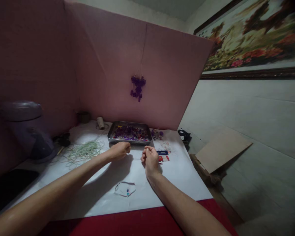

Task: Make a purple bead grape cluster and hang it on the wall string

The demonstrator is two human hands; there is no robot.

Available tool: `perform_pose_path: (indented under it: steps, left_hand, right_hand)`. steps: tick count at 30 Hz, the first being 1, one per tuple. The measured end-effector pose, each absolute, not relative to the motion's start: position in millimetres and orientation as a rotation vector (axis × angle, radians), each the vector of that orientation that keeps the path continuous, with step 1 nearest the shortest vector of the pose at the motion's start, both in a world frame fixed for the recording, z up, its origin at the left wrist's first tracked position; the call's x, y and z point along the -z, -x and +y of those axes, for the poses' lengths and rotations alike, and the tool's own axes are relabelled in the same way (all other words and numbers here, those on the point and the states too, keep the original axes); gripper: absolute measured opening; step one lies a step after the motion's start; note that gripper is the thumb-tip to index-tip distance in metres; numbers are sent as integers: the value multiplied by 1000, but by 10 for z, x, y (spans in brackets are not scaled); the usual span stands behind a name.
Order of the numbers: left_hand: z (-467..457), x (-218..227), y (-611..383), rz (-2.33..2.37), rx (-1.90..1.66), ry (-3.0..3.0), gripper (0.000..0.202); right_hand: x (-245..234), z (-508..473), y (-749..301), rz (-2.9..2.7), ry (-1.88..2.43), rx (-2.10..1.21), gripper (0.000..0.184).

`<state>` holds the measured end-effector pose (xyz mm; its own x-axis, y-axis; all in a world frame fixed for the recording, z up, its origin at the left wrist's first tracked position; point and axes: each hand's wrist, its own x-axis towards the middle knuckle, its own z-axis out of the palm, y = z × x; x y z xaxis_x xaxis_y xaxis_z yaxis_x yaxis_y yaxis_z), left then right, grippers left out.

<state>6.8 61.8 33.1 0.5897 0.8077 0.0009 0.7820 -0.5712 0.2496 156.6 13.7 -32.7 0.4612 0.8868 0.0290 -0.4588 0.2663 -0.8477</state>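
Observation:
In front of the metal tray (129, 143), my left hand (120, 151) is closed, its fingers curled together. A short way to its right, my right hand (149, 159) is closed too, thumb against the fingers. Whatever either hand pinches is too fine to make out. Purple, red and clear beads (130, 132) fill the tray. Close by my right hand lie a blue-handled tool (162, 152) and a red item (164, 158). Nearer to me, a thin bracelet-like loop (125, 182) with small blue beads rests on the white sheet (105, 203).
Left of the tray lies a tangle of pale green cord (85, 152), with a thread spool (100, 123) behind. A large lidded container (27, 131) stands at far left. Purple beads (138, 87) hang on the pink partition (108, 55). Loose beads (157, 134) lie right of the tray.

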Motion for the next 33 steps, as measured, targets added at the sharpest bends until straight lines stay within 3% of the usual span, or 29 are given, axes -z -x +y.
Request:
perform_pose_path:
  steps: [7,11,14,21,26,33]
  left_hand:
    - [351,-197,-84,1313,-109,-2777,33]
    - [298,-87,-147,1211,-373,-2472,9]
    - [434,-187,-110,1152,-675,-1792,21]
    - [847,-763,197,1021,-871,-1296,28]
    - [1018,-902,162,966,-949,-1156,26]
    - [1267,-675,-101,1135,-911,-1340,12]
  right_hand:
    - [293,112,-1555,-577,892,-991,16]
    - [283,102,-1557,-578,896,-990,17]
    - [288,105,-1562,-575,895,-988,18]
    - [290,109,-1562,-569,900,-999,19]
    - [296,102,-1554,-575,900,-1005,20]
    - [320,128,-1550,-577,901,-1014,21]
